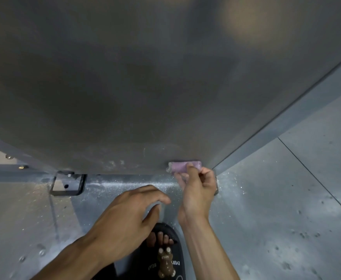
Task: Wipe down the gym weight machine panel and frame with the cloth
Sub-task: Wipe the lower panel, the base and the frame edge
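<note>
Far left, a bolted grey frame rail [14, 168] and a black bracket [68, 184] sit under the big panel [145, 87], and neither shows any sign of the cloth reaching it. The panel's lower strip looks dusty and smeared just left of centre, so I'd judge plenty of wiping is left there, and on the frame too. How much of the upper panel is clean I can't tell; it is dim and blurred.

Centre now: the left hand [129, 215] hovers over the speckled floor [266, 199], fingers spread and loosely curved, holding nothing and touching nothing I can make out.

To its right, the right hand [198, 188] pinches the lilac cloth [183, 166], bunched into a roll, between thumb and fingers, and presses it against the panel's bottom edge near the right corner. Below, a foot in a black slipper [165, 255].
</note>
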